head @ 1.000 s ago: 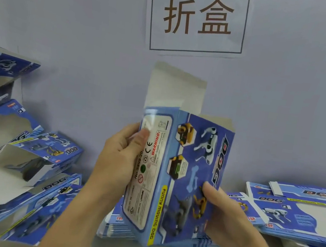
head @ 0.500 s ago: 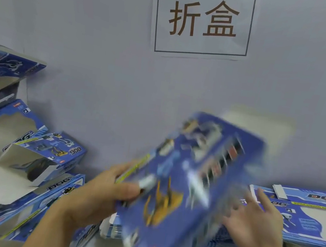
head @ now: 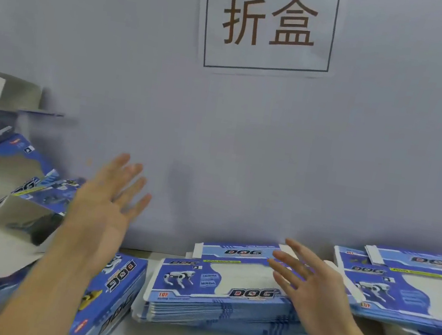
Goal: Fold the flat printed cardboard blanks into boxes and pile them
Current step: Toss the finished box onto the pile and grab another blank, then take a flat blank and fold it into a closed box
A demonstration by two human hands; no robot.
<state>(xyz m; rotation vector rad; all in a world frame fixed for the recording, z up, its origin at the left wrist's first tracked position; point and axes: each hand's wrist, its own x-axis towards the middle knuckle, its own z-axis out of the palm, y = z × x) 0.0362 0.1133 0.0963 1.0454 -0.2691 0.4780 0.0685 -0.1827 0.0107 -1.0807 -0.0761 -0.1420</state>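
Folded box point(head: 112, 291) beneath the empty, spread left hand point(head: 105, 207); right hand point(head: 310, 289), fingers splayed, over flat blanks point(head: 213, 289).

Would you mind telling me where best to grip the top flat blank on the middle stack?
Probably at the top blank's near left corner, coming from the front-left: that edge overhangs the middle stack and lies bare, while the open right hand hovers over its right end.
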